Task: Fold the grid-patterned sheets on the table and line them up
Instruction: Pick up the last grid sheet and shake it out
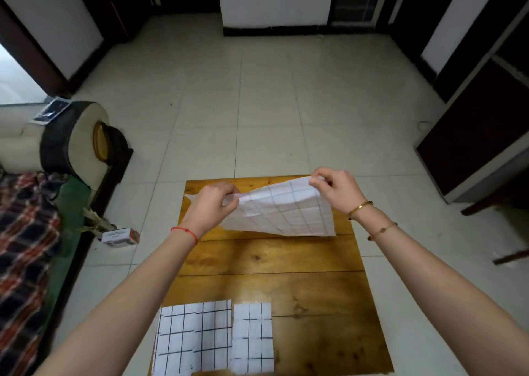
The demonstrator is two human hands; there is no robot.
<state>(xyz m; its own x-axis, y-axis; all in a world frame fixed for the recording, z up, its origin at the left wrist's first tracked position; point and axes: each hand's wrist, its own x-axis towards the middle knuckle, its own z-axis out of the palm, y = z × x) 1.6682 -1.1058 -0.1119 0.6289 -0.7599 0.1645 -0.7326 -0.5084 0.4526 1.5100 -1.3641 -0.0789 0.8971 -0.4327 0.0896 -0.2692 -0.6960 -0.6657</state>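
Over the wooden counter (pixel 272 264) I hold a grid sheet (pixel 289 212) aloft at the far end; two folded sheets (pixel 211 338) lie near me. Left hand (pixel 211 206) and right hand (pixel 335 188) each pinch an edge. I judge uneven corners would skew the crease.

Both arms outstretched; left hand (pixel 213 204) and right hand (pixel 336 188) raised, fingers pinched.

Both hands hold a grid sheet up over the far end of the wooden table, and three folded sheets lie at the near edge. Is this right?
Not quite: the head view shows two folded sheets at the near edge, not three. The left hand and right hand do hold a grid sheet over the wooden table.
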